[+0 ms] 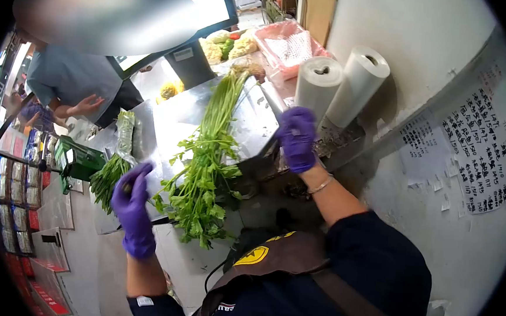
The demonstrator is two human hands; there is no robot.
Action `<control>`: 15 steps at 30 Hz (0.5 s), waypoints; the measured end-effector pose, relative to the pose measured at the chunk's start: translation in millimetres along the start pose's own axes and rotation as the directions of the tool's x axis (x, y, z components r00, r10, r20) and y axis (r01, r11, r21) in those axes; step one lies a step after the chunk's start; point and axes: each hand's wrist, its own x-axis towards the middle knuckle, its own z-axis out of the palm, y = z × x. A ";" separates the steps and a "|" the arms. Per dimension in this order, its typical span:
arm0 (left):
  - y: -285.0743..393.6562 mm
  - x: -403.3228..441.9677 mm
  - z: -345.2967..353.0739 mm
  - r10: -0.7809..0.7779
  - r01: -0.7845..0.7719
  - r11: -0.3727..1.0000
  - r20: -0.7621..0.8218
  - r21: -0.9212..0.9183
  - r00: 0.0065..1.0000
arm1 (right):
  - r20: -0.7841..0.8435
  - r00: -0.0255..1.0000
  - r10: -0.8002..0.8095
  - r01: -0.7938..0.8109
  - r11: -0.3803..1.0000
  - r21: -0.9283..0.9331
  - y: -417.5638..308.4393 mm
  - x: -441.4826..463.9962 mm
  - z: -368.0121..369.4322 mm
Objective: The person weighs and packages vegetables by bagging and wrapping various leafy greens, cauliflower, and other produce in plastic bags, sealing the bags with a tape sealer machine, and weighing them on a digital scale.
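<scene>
A large bunch of celery lies across the metal scale plate, its leaves hanging over the front edge. My left hand, in a purple glove, is left of the leaves with fingers curled in; what they hold, if anything, is hidden. Beside it lies a bundle of dark leafy greens and a plastic-wrapped bundle of stalks. My right hand, also gloved, is at the plate's right side, below the plastic bag rolls. Its fingers are folded, and their contents cannot be made out.
A screen stands behind the plate. A pink tray and assorted vegetables sit at the back. Across the counter stands a person with one hand held out. A green box is at left; handwritten lists hang on the right wall.
</scene>
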 end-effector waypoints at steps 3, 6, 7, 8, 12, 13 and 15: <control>32.4 28.9 90.7 0.056 0.001 0.990 0.403 -0.138 0.914 | -0.233 0.842 0.487 -0.461 0.873 0.157 34.3 2.1 -70.7; 35.7 62.5 198.8 0.046 0.016 0.995 0.620 -0.095 0.783 | -0.209 0.977 0.035 -0.108 0.932 -0.346 63.0 25.6 -100.1; 33.8 74.3 231.1 0.100 -0.076 0.995 0.674 -0.066 0.732 | -0.219 0.973 0.072 -0.136 0.946 -0.294 73.9 31.2 -99.9; 43.7 78.6 257.8 0.120 -0.124 0.991 0.656 -0.040 0.745 | -0.224 0.968 0.114 -0.168 0.956 -0.241 85.6 33.8 -94.2; -19.5 148.1 385.2 0.080 -0.054 0.997 0.550 -0.063 0.832 | -0.272 0.923 0.274 -0.284 0.959 0.002 125.1 50.7 -77.3; -18.7 149.3 394.4 0.039 -0.014 0.999 0.608 -0.046 0.793 | -0.257 0.917 0.306 -0.311 0.950 0.022 125.7 56.2 -75.2; -36.3 158.6 411.9 0.103 0.246 0.931 0.841 -0.269 0.531 | -0.227 0.902 0.366 -0.361 0.930 0.063 119.9 72.7 -73.9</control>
